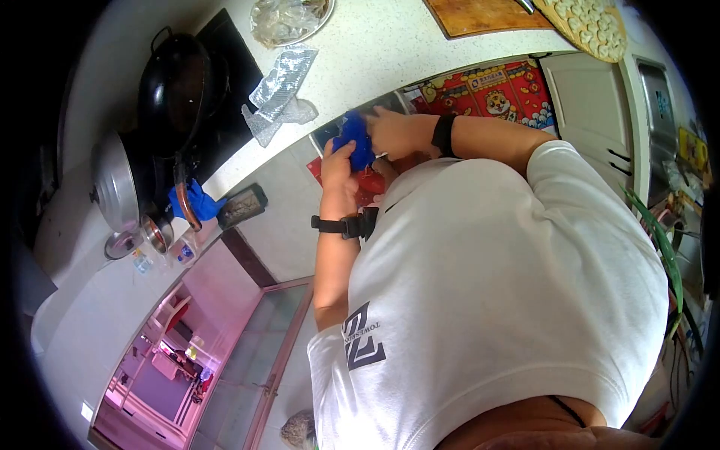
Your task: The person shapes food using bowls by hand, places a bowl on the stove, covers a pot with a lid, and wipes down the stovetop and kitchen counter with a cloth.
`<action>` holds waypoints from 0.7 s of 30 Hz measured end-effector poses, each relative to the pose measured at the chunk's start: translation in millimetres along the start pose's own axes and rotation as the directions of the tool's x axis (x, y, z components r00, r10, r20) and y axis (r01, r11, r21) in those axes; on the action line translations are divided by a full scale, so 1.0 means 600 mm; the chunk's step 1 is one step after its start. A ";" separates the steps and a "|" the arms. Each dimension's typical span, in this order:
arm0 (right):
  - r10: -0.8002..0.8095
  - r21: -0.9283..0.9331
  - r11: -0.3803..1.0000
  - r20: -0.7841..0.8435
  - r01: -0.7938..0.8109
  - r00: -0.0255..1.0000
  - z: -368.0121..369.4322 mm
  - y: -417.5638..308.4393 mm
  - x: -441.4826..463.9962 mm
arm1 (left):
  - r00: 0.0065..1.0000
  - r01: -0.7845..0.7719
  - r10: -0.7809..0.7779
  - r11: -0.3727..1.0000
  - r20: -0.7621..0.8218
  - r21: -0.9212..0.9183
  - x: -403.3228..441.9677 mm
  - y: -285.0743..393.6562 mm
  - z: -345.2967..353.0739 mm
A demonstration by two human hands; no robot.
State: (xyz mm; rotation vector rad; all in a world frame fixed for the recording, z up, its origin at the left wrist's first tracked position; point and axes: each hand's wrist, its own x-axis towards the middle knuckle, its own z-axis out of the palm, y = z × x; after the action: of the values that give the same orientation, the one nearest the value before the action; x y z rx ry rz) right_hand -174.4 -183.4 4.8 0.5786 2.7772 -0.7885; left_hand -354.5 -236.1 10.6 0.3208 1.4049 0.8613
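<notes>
In the head view a crumpled blue cloth is held between both hands, in front of the white shirt's lower edge. My left hand is closed on its left side, with the thumb over it. On the right, my right hand grips the cloth's other side; some of its fingers are hidden. Something red, only partly visible, lies beneath the hands. Both wrists wear black straps.
A speckled white counter carries crumpled clear plastic, a plate with a bag, and a wooden board. A black wok, metal lid and another blue cloth are at left. Dumplings lie on a round tray.
</notes>
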 end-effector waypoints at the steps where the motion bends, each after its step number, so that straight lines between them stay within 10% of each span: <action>1: -0.004 -0.033 0.999 -0.021 0.003 1.000 0.010 0.008 0.003 | 1.000 -0.001 0.001 1.000 -0.002 -0.002 -0.006 0.006 0.002; 8: 0.053 0.068 0.997 -0.097 -0.046 0.994 0.011 0.030 -0.013 | 0.967 0.171 -0.204 0.964 -0.154 -0.206 -0.006 -0.004 -0.024; 11: 0.312 0.184 0.923 0.160 -0.338 0.937 -0.031 0.018 -0.007 | 0.950 0.238 -0.278 0.939 -0.139 -0.250 0.002 -0.007 -0.028; 16: 0.075 0.340 0.925 -0.597 0.167 0.799 -0.018 -0.016 -0.010 | 0.966 0.255 -0.230 0.926 0.119 -0.278 -0.006 0.000 -0.018; 21: 0.241 0.679 0.722 -0.427 0.134 0.872 0.004 0.002 0.013 | 0.970 0.238 -0.215 0.929 0.111 -0.283 -0.003 0.003 -0.017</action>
State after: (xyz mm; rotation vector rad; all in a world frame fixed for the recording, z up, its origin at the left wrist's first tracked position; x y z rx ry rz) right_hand -180.9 -181.4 -0.2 1.1198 2.7702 -1.9549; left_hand -364.8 -239.0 11.0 -0.0371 1.1924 0.8423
